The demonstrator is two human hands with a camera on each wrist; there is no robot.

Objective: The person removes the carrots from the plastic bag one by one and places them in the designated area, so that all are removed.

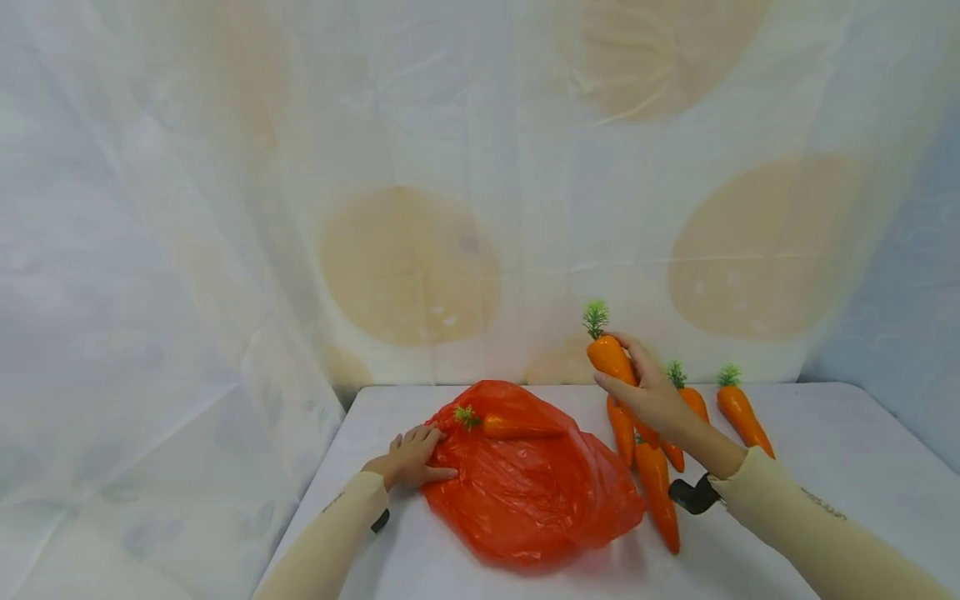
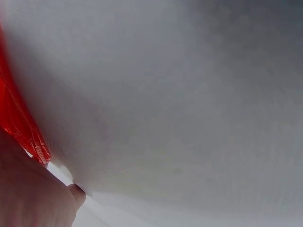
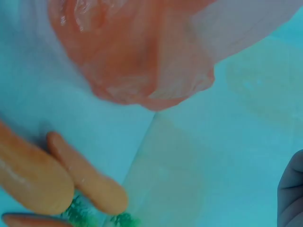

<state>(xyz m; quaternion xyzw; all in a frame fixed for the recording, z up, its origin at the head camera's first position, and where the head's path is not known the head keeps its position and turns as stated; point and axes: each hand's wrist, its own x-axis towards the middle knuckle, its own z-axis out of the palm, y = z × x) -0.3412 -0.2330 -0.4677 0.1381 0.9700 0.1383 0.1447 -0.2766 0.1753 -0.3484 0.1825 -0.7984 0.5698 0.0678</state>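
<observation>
A crinkled red plastic bag (image 1: 517, 508) lies spread on the table. My left hand (image 1: 412, 456) grips its left edge, fingers and thumb on the red film. In the left wrist view, a corner of the bag (image 2: 23, 127) meets that hand. One glossy orange carrot (image 1: 521, 427) with a leafy green top lies sideways within the bag's outline. Raised at the bag's right, my right hand (image 1: 652, 392) holds another carrot (image 1: 611, 357) between thumb and fingers, its green top pointing up. In the right wrist view, only part of the right hand (image 3: 291, 194) shows at the edge.
Several more carrots lie right of the bag, among them a near carrot (image 1: 658, 500) pointing toward me and a far-right carrot (image 1: 744, 417). The white table (image 1: 832, 433) ends at a pale curtain (image 1: 525, 167) with tan circles behind it.
</observation>
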